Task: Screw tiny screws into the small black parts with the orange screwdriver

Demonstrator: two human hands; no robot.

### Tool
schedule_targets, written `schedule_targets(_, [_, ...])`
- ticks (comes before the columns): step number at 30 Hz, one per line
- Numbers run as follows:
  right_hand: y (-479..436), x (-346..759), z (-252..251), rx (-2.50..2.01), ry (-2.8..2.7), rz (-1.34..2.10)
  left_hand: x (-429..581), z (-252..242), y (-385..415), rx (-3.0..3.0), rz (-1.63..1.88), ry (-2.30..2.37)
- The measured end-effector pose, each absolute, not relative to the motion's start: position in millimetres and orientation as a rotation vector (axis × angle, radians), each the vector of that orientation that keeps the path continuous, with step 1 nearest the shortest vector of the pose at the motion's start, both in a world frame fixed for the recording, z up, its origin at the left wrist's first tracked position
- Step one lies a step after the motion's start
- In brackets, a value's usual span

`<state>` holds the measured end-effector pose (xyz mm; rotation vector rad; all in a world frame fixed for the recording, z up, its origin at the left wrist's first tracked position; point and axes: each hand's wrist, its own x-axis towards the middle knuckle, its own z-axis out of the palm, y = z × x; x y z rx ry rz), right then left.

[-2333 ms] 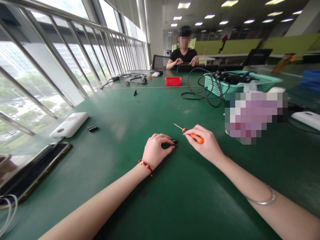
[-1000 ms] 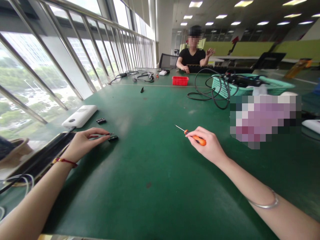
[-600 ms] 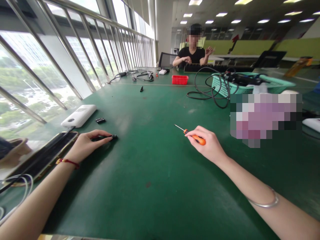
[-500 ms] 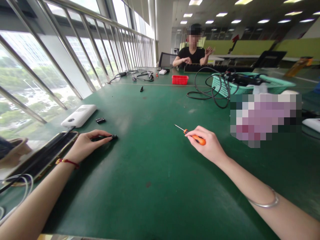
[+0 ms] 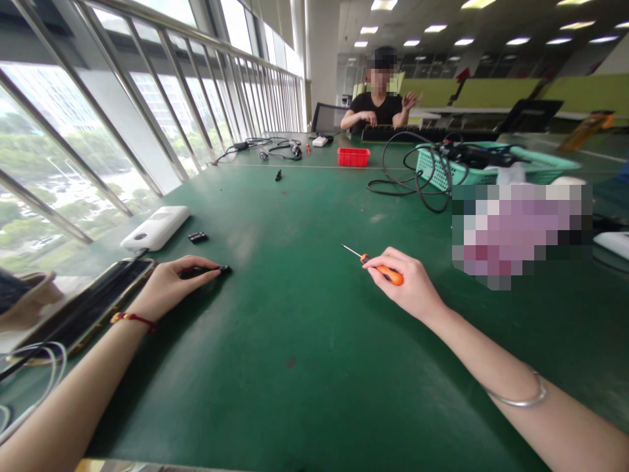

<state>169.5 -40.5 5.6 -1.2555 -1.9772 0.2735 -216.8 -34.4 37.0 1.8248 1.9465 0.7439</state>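
The left hand (image 5: 164, 285) and the right hand (image 5: 405, 278) are well apart above the green table (image 5: 295, 406). The left thumb and fingers pinch a small black piece (image 5: 225, 269) at the table's left side; the right fingers are closed around the orange handle of a screwdriver (image 5: 393, 275), its tip pointing away. Beside the left forearm lies a dark, gold-edged phone (image 5: 81, 313), and past it a tan pot (image 5: 42, 295) holds something dark blue. Farther on, a white device (image 5: 156, 227) sits near a second black piece (image 5: 198, 236). Over to the right, a teal basket (image 5: 484, 177) is loaded with black gear and cables, one cable looping over its wall onto the table. Beyond, a red tray (image 5: 353, 158) stands upright, its contents too small to tell. A person (image 5: 377, 111) sits at the far end.
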Motion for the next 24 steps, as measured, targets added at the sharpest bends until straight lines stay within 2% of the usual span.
schedule_targets(8, [-40.6,169.1,5.4,-1.265,-1.979,0.28,-216.8,38.0,-34.5,1.798,0.748,1.945])
schedule_targets(13, [-42.4,165.3,5.6,-1.257,-1.95,0.245,-208.3,36.2,-31.8,1.79,0.619,1.968])
schedule_targets(17, [-45.4,159.8,5.5,-1.229,-1.946,0.236,-171.7,29.0,-26.8,1.926,0.659,1.742])
schedule_targets(24, [-44.5,160.5,3.8,-1.236,-1.993,0.339,-44.9,12.9,-11.3,2.219,0.67,1.165])
